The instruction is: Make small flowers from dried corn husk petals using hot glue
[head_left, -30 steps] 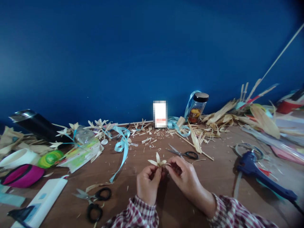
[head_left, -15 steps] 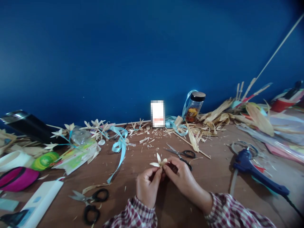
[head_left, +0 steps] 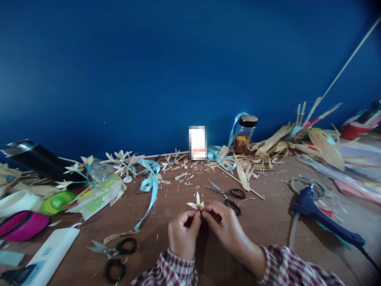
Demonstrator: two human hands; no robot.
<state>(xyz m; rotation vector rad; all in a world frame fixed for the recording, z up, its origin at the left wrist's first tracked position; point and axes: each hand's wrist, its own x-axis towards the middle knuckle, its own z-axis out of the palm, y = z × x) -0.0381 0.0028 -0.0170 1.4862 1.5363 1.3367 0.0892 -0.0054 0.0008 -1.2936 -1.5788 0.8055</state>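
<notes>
A small pale flower of dried corn husk (head_left: 197,201) stands over the middle of the table, its pointed petals facing away from me. My left hand (head_left: 183,233) pinches it low down between thumb and forefinger. From the right, my right hand (head_left: 228,226) presses thumb and fingers together at the flower's base and right-hand petals. The fingertips hide the base and whatever lies between them. Just beyond my right hand lie black-handled scissors (head_left: 228,193) with their blades apart. A second pair of scissors (head_left: 114,254) rests left of my left hand.
On the right lies a blue glue gun (head_left: 323,218) with its cord. Dried husks (head_left: 272,145) and a glass jar (head_left: 244,133) stand along the blue wall. Light-blue ribbon (head_left: 150,182), finished husk flowers (head_left: 123,159), a black tumbler (head_left: 38,159) and a white power strip (head_left: 53,252) are leftward.
My right hand has shifted slightly left, closer to my left fingertips. The flower has turned a little, and its right-hand petals now look bunched at my fingers.
</notes>
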